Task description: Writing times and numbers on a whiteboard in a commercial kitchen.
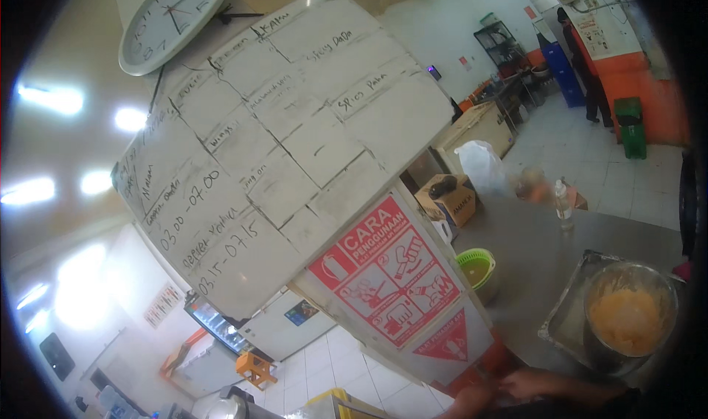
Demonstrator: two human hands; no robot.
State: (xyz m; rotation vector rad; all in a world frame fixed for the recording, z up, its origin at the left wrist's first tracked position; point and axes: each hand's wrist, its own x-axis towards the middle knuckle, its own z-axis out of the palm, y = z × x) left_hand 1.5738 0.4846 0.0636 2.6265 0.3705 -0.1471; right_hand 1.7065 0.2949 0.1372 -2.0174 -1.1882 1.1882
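My two hands are low in the view, close together in front of the foot of a pillar. My left hand [473, 398] is partly cut off by the bottom edge. My right hand [528, 383] reaches in from the right, its fingers bent and a dark sleeve behind it. Whether either one grips something is too blurred and dim to tell. Right of them, a metal bowl [594, 341] of orange, batter-like mixture [628, 316] stands on a shallow metal tray [558, 316]. Beneath the tray is a stainless steel table [525, 242].
A whiteboard [310, 126] and a fire-extinguisher instruction poster [395, 275] are on the pillar. A green basket [477, 267], a clear bottle [563, 206] and a cardboard box [451, 197] stand beyond. A person [581, 67] is far back near a green bin [630, 128].
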